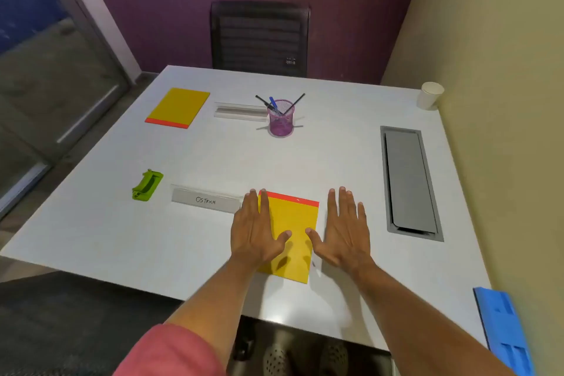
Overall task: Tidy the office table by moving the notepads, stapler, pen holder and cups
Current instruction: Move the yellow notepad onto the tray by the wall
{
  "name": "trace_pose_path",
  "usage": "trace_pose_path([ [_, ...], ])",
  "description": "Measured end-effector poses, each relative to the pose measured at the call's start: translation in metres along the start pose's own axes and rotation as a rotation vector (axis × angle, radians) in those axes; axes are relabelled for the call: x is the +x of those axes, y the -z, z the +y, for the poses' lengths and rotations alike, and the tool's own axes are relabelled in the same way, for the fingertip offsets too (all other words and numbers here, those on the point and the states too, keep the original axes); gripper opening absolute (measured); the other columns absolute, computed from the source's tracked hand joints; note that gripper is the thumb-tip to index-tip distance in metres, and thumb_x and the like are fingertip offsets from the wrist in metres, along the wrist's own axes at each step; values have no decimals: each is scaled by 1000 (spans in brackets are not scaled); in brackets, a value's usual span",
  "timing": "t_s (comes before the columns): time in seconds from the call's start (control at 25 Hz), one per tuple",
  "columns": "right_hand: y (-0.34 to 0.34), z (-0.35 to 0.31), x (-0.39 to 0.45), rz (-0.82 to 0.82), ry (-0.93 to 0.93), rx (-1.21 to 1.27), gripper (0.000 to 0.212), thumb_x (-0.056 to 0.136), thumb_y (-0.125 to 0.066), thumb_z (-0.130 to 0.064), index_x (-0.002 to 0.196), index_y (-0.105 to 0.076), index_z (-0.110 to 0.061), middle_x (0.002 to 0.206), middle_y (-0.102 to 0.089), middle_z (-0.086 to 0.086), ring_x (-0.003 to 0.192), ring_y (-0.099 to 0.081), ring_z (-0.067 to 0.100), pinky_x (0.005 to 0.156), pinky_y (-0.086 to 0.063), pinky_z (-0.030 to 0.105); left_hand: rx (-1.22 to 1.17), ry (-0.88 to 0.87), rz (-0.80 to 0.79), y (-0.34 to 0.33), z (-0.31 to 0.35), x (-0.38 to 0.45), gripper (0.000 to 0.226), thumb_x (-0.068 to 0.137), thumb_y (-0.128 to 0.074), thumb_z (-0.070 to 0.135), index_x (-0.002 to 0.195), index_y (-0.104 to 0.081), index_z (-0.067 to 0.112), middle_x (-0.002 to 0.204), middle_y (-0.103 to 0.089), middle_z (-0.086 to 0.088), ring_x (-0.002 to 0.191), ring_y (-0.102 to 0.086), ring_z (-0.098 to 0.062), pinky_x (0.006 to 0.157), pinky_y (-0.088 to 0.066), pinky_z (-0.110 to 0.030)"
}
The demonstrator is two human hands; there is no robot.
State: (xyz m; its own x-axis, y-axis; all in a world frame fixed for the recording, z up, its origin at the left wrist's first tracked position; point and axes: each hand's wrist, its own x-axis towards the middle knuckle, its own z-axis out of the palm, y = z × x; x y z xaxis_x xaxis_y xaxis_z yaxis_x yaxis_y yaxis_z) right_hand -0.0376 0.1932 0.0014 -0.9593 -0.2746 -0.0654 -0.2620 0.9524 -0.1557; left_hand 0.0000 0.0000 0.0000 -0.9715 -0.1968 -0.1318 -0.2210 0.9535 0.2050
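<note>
A yellow notepad (293, 217) with a red top strip lies near the front of the white table (213, 162). My left hand (254, 229) rests flat on its left edge, fingers spread. My right hand (343, 229) lies flat just right of it, thumb touching the pad's edge. A second yellow notepad (178, 107) lies at the far left. A purple mesh pen holder (280, 120) with pens stands at the far middle. A green stapler (147, 185) sits at the left. A white paper cup (430, 95) stands in the far right corner.
A clear name plate (206, 200) reading "OSTRICH" lies left of my left hand; another plate (241, 111) lies beside the pen holder. A grey cable hatch (409, 183) is set in the table's right side. A black chair (259, 38) stands behind. A blue object (503, 330) lies at the right edge.
</note>
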Motion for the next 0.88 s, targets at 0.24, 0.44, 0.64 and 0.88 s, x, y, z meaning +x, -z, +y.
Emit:
trace_pose_path([
  [0.24,-41,-16,-8,-138,-144,175,67,96,-44,-46,148,-30,-7,142,-48,10,128,-45,27,103,-37,39,-76,136,-248,-31,-20,-5,92,82,-57,62,150,-22,10,148,-31,-15,135,-33,-34,105,-37,-45],
  [0.44,-65,-24,-5,-258,-256,433,36,93,-55,-33,121,-53,-9,118,-59,13,113,-53,29,88,-44,35,-206,224,-309,-43,-31,-1,74,83,-61,54,136,-37,9,133,-41,-14,128,-38,-34,102,-42,-46],
  [0.64,-74,-36,-4,-275,-350,536,52,92,-59,-32,136,-44,-7,125,-54,15,116,-54,31,91,-44,36,-309,289,-297,-43,-33,6,66,83,-65,46,131,-41,8,126,-47,-17,124,-42,-36,100,-43,-45],
  [0.88,-74,-28,3,-244,-443,680,51,86,-64,-22,133,-51,-7,127,-62,13,116,-58,32,93,-48,37,-475,425,-200,-43,-47,18,33,80,-66,17,108,-54,4,100,-61,-14,92,-57,-31,75,-45,-35],
])
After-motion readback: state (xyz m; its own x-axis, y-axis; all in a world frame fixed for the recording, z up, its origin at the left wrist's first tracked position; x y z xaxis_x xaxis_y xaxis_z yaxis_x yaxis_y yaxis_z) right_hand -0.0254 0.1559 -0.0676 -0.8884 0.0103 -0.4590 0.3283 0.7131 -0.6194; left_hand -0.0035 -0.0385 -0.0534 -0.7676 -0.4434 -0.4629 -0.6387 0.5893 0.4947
